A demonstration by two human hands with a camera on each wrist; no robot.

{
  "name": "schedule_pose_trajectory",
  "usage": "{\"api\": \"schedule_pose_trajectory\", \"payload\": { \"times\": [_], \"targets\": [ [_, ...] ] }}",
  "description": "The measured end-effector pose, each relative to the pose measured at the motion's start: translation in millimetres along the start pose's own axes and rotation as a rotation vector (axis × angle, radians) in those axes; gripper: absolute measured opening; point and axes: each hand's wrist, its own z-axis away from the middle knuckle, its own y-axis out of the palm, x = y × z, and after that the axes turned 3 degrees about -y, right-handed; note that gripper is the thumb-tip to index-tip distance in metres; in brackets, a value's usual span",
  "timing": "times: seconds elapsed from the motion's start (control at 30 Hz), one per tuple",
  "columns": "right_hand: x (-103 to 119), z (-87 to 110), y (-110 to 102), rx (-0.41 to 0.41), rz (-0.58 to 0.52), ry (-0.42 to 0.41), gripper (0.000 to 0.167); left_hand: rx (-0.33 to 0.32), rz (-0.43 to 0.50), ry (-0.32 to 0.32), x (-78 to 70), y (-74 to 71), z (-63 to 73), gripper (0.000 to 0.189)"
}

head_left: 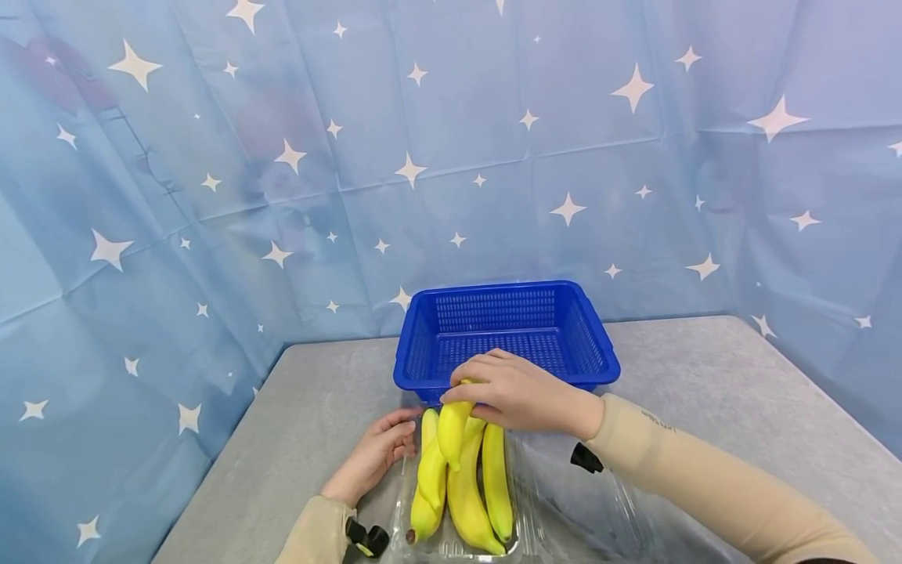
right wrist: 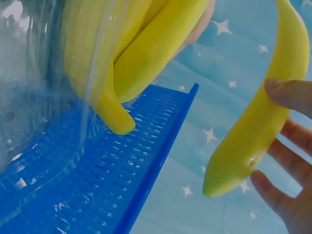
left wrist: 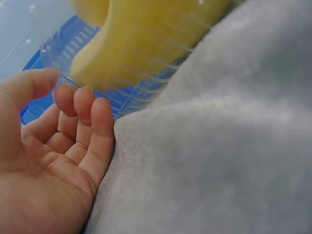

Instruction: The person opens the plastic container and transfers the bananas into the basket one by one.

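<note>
A banana (head_left: 453, 440) is pinched between the thumb and fingers of my right hand (head_left: 510, 392), above a clear plastic container (head_left: 517, 540). In the right wrist view the held banana (right wrist: 263, 112) hangs tilted, its lower tip free. Several more yellow bananas (head_left: 467, 505) lie lengthwise in the container. At the container's far left corner is my left hand (head_left: 380, 450), its fingers loosely bent. The left wrist view shows that hand's fingertips (left wrist: 101, 114) at the clear wall, seemingly touching it, with blurred bananas (left wrist: 131, 44) behind the plastic.
Just beyond the container stands a blue perforated basket (head_left: 611, 368), close to the table's back edge. The container's clear lid (head_left: 606, 501) lies folded out to the right on the grey tabletop (head_left: 282, 439). A blue star-patterned curtain (head_left: 451, 196) hangs behind and to the left.
</note>
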Motion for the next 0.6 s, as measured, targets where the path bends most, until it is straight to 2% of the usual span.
{"api": "schedule_pose_trajectory", "payload": {
  "times": [0.2, 0.33, 0.43, 0.6],
  "targets": [
    [-2.0, -2.6, -3.2, 0.016, 0.02, -0.014, 0.04, 0.01, -0.006, 0.021, 0.6, 0.0, 1.3, 0.04],
    [-4.6, -2.6, -2.2, 0.025, 0.03, -0.026, 0.04, 0.055, -0.001, 0.073, 3.9, -2.8, 0.8, 0.034],
    [-6.4, -2.5, -1.4, 0.027, 0.027, -0.022, 0.038, 0.068, 0.005, 0.086, 5.1, -4.0, 0.2, 0.031],
    [-8.4, -2.9, -2.4, 0.036, 0.025, -0.009, 0.038, 0.008, -0.002, 0.012, 1.9, -1.8, -0.6, 0.041]
  ]
}}
